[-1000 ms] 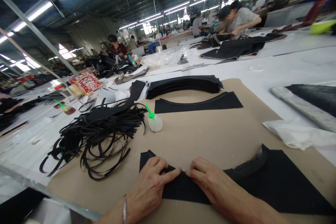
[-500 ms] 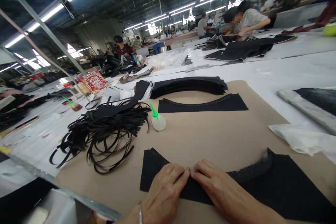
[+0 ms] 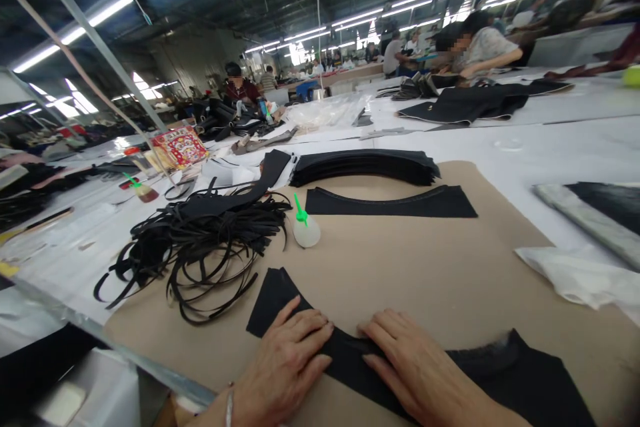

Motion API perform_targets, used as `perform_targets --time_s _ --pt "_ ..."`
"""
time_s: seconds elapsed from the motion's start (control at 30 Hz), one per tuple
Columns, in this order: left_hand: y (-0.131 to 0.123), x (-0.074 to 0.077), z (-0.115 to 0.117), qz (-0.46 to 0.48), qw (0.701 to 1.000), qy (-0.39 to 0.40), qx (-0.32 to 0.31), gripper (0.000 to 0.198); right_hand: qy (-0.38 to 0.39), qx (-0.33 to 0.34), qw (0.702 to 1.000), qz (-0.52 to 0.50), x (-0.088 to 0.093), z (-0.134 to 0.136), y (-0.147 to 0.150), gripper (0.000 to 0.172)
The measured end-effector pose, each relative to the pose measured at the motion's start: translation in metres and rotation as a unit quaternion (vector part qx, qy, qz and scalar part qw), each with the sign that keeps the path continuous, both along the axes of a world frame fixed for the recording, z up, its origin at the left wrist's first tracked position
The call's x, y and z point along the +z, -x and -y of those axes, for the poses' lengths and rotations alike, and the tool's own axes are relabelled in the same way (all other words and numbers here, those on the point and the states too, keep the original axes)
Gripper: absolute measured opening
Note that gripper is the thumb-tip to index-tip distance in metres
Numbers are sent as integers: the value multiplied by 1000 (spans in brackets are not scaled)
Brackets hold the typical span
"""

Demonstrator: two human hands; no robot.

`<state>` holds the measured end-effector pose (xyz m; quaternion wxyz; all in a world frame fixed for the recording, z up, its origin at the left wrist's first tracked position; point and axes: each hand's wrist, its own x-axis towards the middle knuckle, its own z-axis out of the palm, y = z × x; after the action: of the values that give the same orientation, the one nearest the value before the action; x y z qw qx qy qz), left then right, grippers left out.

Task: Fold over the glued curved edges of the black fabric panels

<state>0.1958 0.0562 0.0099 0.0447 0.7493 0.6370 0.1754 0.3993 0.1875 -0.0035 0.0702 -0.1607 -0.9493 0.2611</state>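
A curved black fabric piece (image 3: 520, 380) lies on the tan cardboard sheet (image 3: 400, 260) at the near edge. My left hand (image 3: 287, 363) rests flat on its left part, fingers stretched out. My right hand (image 3: 410, 367) lies flat on its middle, fingers extended along the inner curve. The two hands sit close together, a small gap between the fingertips. A raised strip runs along the piece's curved edge to the right of my right hand.
A small glue bottle with a green tip (image 3: 305, 227) stands on the cardboard. A tangle of black strips (image 3: 200, 247) lies to the left. Another curved black piece (image 3: 390, 203) and a stack of them (image 3: 365, 165) lie farther back. White sheets (image 3: 580, 273) lie right. Other people work at distant tables.
The black piece has turned, its left end now farther left and its right end nearer. Both hands have gone from pinching at the edge to lying flat on it.
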Motion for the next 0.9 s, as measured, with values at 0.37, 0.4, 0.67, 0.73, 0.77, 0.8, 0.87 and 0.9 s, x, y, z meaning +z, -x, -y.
perform_targets --time_s 0.37,0.4,0.67,0.73,0.77,0.8,0.87,0.9 --pt "-37 -2 -32 140 985 66 77 35 87 -45 994 41 13 -4 7 21" --pt "-38 0 -35 150 983 80 77 34 96 -54 993 41 13 -5 7 21" --pt "-41 1 -36 150 983 86 66 33 90 -44 995 1 6 -5 -1 17" --pt "-43 -4 -31 131 988 66 57 32 71 -26 997 -8 2 -4 -5 17" --pt "-44 -7 -28 116 990 55 51 32 60 -14 998 -12 1 -4 -7 18" --pt "-45 -10 -25 99 994 37 42 33 48 -1 999 -16 0 -4 -9 19" --pt "-45 -18 -18 64 998 -9 13 38 26 19 999 -19 0 -5 -13 21" --pt "-45 -22 -15 50 998 -32 -3 41 17 25 999 -19 0 -5 -15 22"
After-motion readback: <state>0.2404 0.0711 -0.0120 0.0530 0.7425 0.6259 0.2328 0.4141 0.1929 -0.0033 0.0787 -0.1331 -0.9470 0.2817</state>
